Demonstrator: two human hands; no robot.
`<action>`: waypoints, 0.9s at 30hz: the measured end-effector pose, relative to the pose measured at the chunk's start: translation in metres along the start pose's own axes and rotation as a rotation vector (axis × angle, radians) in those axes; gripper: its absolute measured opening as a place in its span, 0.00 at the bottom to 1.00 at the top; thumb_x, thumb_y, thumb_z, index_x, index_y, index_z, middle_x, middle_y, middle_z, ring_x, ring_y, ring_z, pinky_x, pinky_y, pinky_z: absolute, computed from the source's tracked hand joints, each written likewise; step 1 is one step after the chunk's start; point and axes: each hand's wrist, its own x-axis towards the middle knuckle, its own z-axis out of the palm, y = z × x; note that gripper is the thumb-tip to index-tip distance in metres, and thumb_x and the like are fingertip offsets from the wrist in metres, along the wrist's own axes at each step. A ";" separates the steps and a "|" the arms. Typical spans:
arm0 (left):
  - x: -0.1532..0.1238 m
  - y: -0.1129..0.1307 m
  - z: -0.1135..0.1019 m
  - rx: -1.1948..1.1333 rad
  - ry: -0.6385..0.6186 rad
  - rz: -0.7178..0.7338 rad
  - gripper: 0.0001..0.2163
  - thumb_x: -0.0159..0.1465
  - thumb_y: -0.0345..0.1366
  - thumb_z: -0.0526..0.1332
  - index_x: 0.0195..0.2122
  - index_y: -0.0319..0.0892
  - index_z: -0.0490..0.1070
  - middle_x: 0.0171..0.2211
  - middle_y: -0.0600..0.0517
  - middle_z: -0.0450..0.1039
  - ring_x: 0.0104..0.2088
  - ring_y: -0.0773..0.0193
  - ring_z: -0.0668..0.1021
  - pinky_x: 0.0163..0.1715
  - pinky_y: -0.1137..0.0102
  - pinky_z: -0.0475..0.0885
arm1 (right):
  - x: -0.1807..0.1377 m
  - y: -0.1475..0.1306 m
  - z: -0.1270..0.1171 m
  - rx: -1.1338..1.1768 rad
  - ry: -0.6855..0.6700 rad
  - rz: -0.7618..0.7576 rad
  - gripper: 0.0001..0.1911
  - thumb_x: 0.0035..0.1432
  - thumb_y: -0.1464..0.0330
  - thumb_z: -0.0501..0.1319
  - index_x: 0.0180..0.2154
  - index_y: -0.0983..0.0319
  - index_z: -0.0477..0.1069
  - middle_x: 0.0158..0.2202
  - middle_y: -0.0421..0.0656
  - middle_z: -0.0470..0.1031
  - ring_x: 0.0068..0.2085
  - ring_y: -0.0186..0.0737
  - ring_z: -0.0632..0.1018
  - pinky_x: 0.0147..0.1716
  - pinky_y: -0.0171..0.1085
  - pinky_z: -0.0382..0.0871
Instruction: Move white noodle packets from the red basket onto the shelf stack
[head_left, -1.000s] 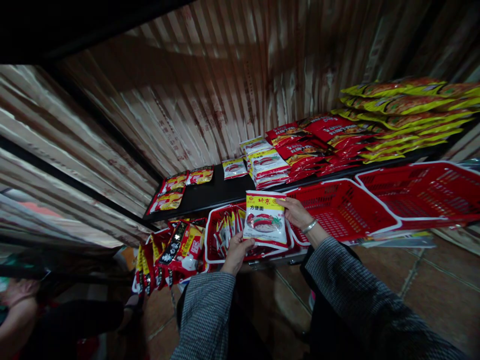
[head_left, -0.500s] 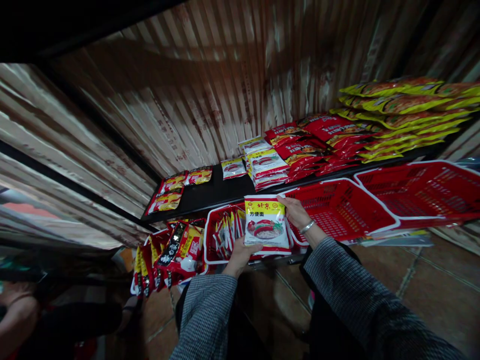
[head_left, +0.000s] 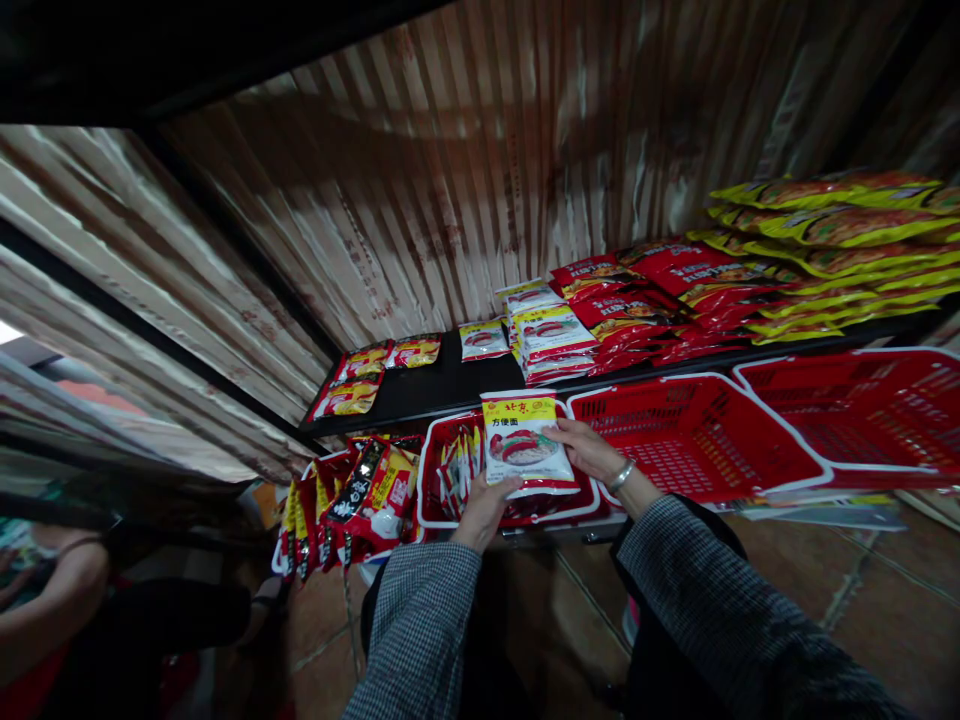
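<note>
A white, yellow and red packet of instant noodles (head_left: 525,445) is between my two hands, over the red basket (head_left: 429,475) in front of me. My left hand (head_left: 482,508) grips its lower left corner, thumb on the front. At the right edge my right hand (head_left: 591,450) pinches it, with a silver bracelet on the wrist. Similar packets (head_left: 463,462) stand upright in the left part of that basket. Above it, on the black shelf (head_left: 420,395), lies a stack of the same white packets (head_left: 551,335) beside a single one (head_left: 484,340).
Red noodle packets (head_left: 622,310) and yellow ones (head_left: 840,220) are piled on the right of the shelf. Two more red baskets (head_left: 697,440) adjoin mine. A basket of red-and-black packets (head_left: 375,490) stands left. Another person's arm (head_left: 60,585) shows at lower left.
The view has shifted slightly. My right hand has slid from the packet's upper right corner down its right side. The packet sits a little further left over the basket, still in both hands.
</note>
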 end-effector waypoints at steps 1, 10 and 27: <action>0.000 0.000 0.000 0.004 -0.005 0.002 0.27 0.35 0.33 0.76 0.38 0.35 0.75 0.35 0.44 0.80 0.42 0.51 0.80 0.50 0.58 0.71 | 0.000 0.001 0.001 -0.004 0.003 -0.013 0.12 0.43 0.71 0.70 0.35 0.63 0.77 0.35 0.45 0.82 0.34 0.41 0.82 0.39 0.38 0.76; -0.001 -0.007 -0.001 0.070 -0.001 0.034 0.24 0.38 0.35 0.75 0.38 0.36 0.76 0.36 0.45 0.80 0.42 0.53 0.80 0.50 0.58 0.70 | 0.000 -0.001 0.001 -0.055 0.030 -0.076 0.17 0.41 0.69 0.72 0.36 0.62 0.76 0.34 0.44 0.82 0.33 0.40 0.81 0.37 0.38 0.75; 0.009 0.003 -0.005 0.057 0.101 0.155 0.20 0.37 0.31 0.73 0.34 0.37 0.76 0.31 0.49 0.80 0.38 0.55 0.80 0.47 0.60 0.71 | -0.007 0.011 0.003 -0.268 -0.170 -0.064 0.24 0.38 0.68 0.73 0.41 0.63 0.76 0.40 0.44 0.81 0.39 0.39 0.80 0.45 0.41 0.72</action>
